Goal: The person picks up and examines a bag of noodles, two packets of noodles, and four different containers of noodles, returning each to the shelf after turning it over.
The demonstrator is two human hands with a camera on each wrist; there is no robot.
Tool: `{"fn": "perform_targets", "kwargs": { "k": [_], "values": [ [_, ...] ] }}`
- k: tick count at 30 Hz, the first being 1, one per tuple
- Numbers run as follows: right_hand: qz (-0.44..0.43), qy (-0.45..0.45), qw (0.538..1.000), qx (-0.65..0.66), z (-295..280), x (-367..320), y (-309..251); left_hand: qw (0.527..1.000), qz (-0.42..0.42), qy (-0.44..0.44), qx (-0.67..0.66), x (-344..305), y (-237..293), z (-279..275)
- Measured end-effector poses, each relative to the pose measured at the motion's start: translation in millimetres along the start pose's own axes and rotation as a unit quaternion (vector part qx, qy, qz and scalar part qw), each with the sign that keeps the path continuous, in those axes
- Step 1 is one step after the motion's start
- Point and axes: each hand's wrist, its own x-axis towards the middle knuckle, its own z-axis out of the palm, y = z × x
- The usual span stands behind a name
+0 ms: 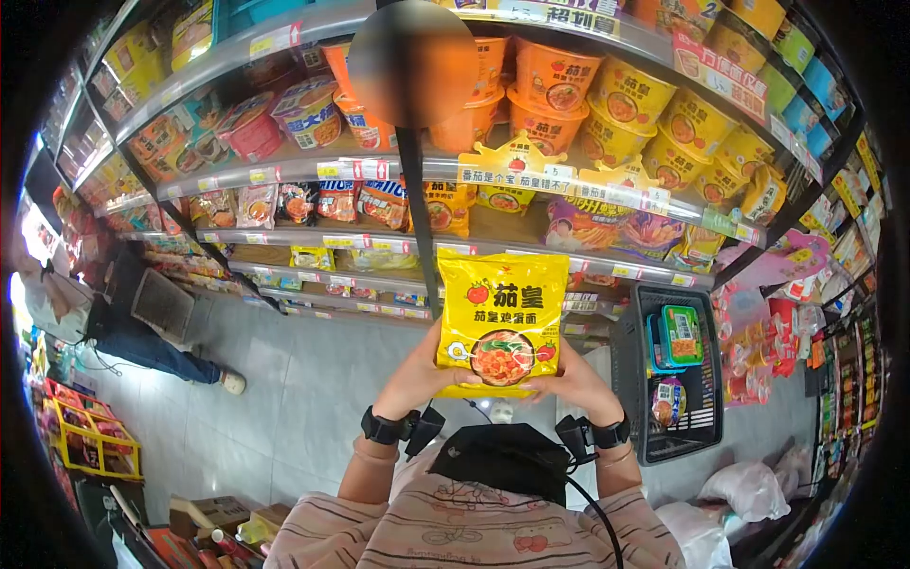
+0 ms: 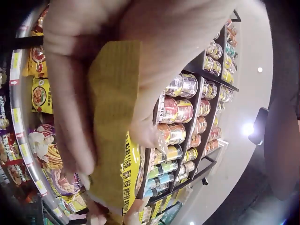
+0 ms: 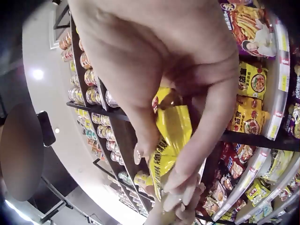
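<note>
Packet: flat yellow plastic noodle packet (image 1: 502,322) with a red tomato print, held upright at centre, in front of the shelves.
Left hand: the left hand (image 1: 422,368) grips the packet's lower left edge, fingers (image 2: 70,117) curled round it.
Right hand: the right hand (image 1: 572,379) grips the lower right edge, fingers (image 3: 201,140) pinching the packet.
Shelves: grey metal store shelves (image 1: 379,245), far, stocked with noodle cups and bags.
Basket: black plastic shopping basket (image 1: 627,379), near right, holding small packs.

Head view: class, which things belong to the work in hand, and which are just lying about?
In hand: yellow noodle pack, gripped by left hand and right hand.
Lying about: black basket, green packs inside it, orange noodle cups on the shelf.
</note>
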Motion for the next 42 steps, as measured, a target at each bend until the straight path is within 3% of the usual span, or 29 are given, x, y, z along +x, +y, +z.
{"fn": "perform_targets", "kwargs": {
  "k": [6, 9, 11, 12, 14, 18, 22, 23, 28, 31, 34, 37, 39, 41, 42],
  "values": [
    [-0.054, 0.024, 0.998, 0.007, -17, 0, 3, 0.997, 0.000, 0.008, -0.073, 15, -11, 9],
    [-0.092, 0.039, 0.995, -0.029, -20, 7, -2, 0.999, 0.037, 0.022, 0.021, 24, -16, 8],
    [-0.105, 0.090, 0.988, -0.072, -13, 9, -13, 0.995, 0.016, 0.088, 0.042, 26, -6, 17],
    [-0.151, 0.108, 0.969, -0.160, -13, 14, -16, 0.991, 0.004, 0.120, 0.051, 27, 0, 22],
    [-0.239, 0.139, 0.902, -0.331, -15, 24, -23, 0.992, 0.043, 0.086, 0.082, 31, 5, 22],
    [-0.250, 0.080, 0.863, -0.433, -14, 38, -39, 0.998, 0.053, 0.014, 0.017, 35, 20, 30],
    [-0.337, 0.029, 0.714, -0.613, -15, 50, -32, 0.987, 0.031, 0.051, -0.147, 48, 16, 30],
    [-0.355, 0.024, 0.690, -0.630, -14, 51, -32, 0.972, 0.019, 0.072, -0.223, 47, 18, 33],
    [-0.436, 0.002, 0.597, -0.674, -12, 57, -42, 0.940, 0.066, 0.148, -0.300, 62, 8, 30],
    [-0.416, 0.054, 0.589, -0.691, -13, 55, -44, 0.924, 0.088, 0.170, -0.331, 63, 12, 29],
    [-0.430, 0.031, 0.641, -0.636, -31, 56, -28, 0.912, 0.115, 0.161, -0.360, 63, 14, 12],
    [-0.348, 0.038, 0.728, -0.589, -52, 57, -10, 0.917, 0.135, 0.161, -0.339, 57, 11, -6],
    [-0.283, 0.070, 0.891, -0.347, -53, 64, -7, 0.922, 0.133, 0.144, -0.334, 50, 16, -13],
    [-0.148, 0.052, 0.984, -0.079, -59, 64, -11, 0.946, 0.106, 0.086, -0.294, 40, 10, -28],
    [-0.144, -0.001, 0.990, -0.001, -59, 62, -16, 0.956, 0.093, 0.057, -0.273, 37, 7, -34]
  ]
}}
